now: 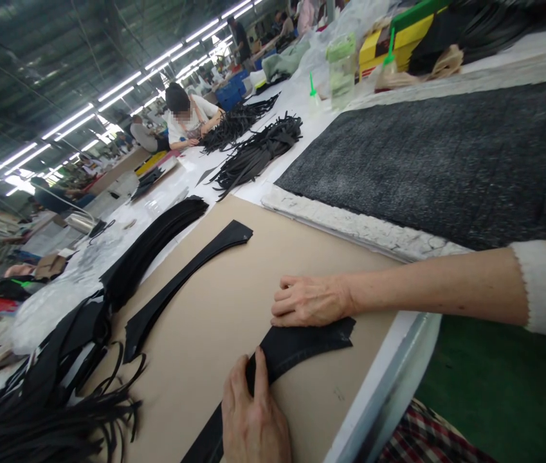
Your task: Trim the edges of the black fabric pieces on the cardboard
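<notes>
A black curved strip [311, 341] lies on a brown cardboard sheet [234, 257] near the table's front edge. My right hand [309, 300] reaches in from the right, fingers curled on the strip's upper edge near its wide end. My left hand [253, 418] comes up from the bottom of the view and lies flat on the same strip lower down, fingers stretched out. A second black curved strip [190, 270] lies loose on the cardboard to the left, apart from both hands.
A stack of black curved pieces [157, 238] lines the cardboard's far side, with tangled black strips [60, 411] at bottom left. A dark grey mat [446, 154] covers the table to the right. Beyond are piles of black strips [258, 151], green-capped bottles [312, 96] and a seated person [188, 119].
</notes>
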Action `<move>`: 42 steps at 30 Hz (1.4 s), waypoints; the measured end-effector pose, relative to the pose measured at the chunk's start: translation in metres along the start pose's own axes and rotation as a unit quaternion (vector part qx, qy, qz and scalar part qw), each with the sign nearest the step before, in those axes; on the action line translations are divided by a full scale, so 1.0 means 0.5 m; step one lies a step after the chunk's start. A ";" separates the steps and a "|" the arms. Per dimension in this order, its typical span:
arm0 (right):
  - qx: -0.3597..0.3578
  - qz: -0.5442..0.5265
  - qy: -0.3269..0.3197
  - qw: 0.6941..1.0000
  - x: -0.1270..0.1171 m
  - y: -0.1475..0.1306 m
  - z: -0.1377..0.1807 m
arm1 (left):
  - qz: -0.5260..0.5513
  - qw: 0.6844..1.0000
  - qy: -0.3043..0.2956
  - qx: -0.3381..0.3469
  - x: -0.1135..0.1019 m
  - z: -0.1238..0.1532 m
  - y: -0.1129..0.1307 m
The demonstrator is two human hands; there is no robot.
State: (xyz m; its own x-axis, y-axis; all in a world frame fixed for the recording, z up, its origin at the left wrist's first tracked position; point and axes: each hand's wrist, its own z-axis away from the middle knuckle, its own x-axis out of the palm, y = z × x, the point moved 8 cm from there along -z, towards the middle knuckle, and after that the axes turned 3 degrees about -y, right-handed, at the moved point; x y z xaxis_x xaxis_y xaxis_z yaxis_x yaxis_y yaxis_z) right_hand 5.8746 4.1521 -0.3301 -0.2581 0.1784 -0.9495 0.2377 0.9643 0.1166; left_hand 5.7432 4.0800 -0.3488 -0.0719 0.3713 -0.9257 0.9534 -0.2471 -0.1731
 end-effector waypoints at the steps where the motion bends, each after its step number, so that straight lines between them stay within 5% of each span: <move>1: 0.002 -0.003 -0.001 1.000 0.000 -0.001 0.002 | 0.008 1.000 0.004 0.009 0.000 -0.003 -0.002; 8: 0.013 0.010 -0.002 1.000 -0.010 -0.007 0.006 | 0.072 0.991 0.049 0.098 -0.014 -0.048 0.036; 25: 0.010 0.042 -0.021 0.999 -0.018 0.032 0.072 | 0.003 0.991 -0.081 0.103 0.019 -0.084 0.079; 35: 0.108 -0.049 -0.008 0.993 -0.035 0.049 0.124 | -0.033 0.988 -0.113 0.097 0.011 -0.102 0.101; 39: 0.200 -0.028 0.030 0.979 -0.068 0.046 0.104 | -0.034 0.990 -0.097 0.092 0.011 -0.100 0.102; 42: 0.190 -0.059 0.031 0.980 -0.064 0.008 0.066 | -0.024 0.994 -0.077 0.078 0.018 -0.088 0.101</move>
State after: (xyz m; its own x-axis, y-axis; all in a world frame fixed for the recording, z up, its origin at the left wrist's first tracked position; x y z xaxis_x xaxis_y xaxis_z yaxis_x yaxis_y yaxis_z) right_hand 5.9147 4.1440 -0.3086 -0.3584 0.0925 -0.9290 0.5307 0.8388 -0.1212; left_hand 5.8038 4.1102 -0.3511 -0.1722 0.2472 -0.9536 0.8913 -0.3731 -0.2576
